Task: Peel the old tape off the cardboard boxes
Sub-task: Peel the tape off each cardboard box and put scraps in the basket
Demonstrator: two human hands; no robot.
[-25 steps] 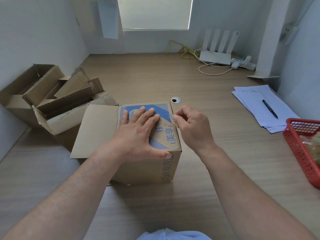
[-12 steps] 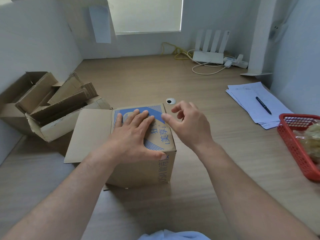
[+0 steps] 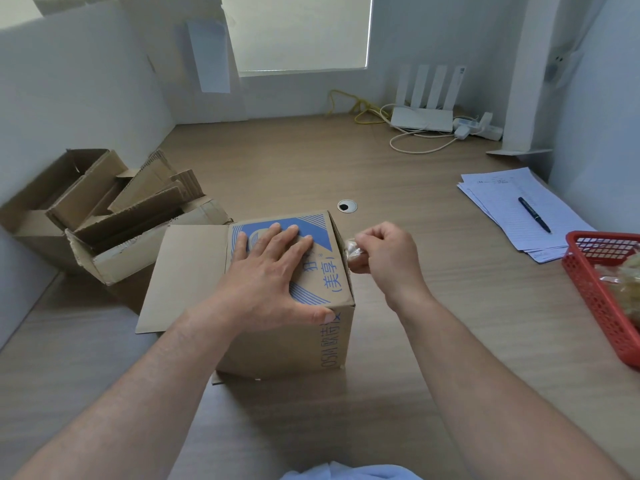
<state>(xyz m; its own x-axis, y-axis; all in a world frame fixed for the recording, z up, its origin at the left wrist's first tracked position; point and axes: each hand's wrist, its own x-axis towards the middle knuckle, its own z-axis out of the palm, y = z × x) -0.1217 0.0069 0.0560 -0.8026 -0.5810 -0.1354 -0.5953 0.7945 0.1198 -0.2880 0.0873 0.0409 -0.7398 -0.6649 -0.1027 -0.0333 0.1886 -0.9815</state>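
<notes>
A brown cardboard box (image 3: 287, 344) with blue print on its top stands on the wooden desk, one flap (image 3: 183, 275) folded out to the left. My left hand (image 3: 273, 271) lies flat on the top with straight fingers, thumb at the near right corner. My right hand (image 3: 384, 258) is at the box's right edge, fingers curled, pinching a crumpled strip of clear tape (image 3: 353, 251) that runs to the box's right side.
Open boxes stuffed with cardboard scraps (image 3: 114, 216) sit at the left. A red basket (image 3: 602, 299) with clear wrapping stands at the right edge, papers with a pen (image 3: 533, 213) behind it. A router and cables (image 3: 422, 116) lie at the back. A desk grommet (image 3: 347, 206) is behind the box.
My right hand moved from above the box top to its right edge and closed its fingers on the tape strip. My left hand stayed flat on the top.
</notes>
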